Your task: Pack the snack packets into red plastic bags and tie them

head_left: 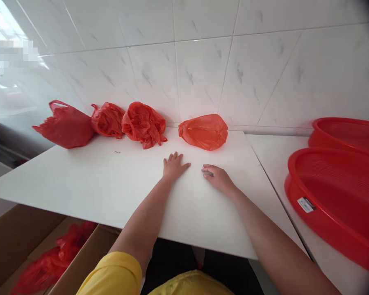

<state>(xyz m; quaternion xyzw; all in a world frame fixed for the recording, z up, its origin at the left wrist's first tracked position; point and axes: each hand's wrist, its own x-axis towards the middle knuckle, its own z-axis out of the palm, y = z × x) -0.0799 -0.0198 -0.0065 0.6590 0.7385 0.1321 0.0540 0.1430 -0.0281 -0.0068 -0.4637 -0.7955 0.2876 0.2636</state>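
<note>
My left hand (174,167) lies flat on the white tabletop (95,180), fingers spread, with nothing in it. To its right, my right hand (217,177) rests on its side with the fingers slightly curled and a gap between thumb and fingers; it holds nothing. Just beyond both hands sits a puffed-out red plastic bag (204,133) near the wall. Further left along the wall are a crumpled red plastic bag (144,125), a smaller bundled one (107,119), and a full-looking red bag (69,125) with its handle loop up.
On the right-hand surface stand two round red plastic baskets (298,180), the nearer with a white label. Below the table at left is an open cardboard box (15,229) with red plastic bags (53,262) inside. A tiled wall (203,73) bounds the back.
</note>
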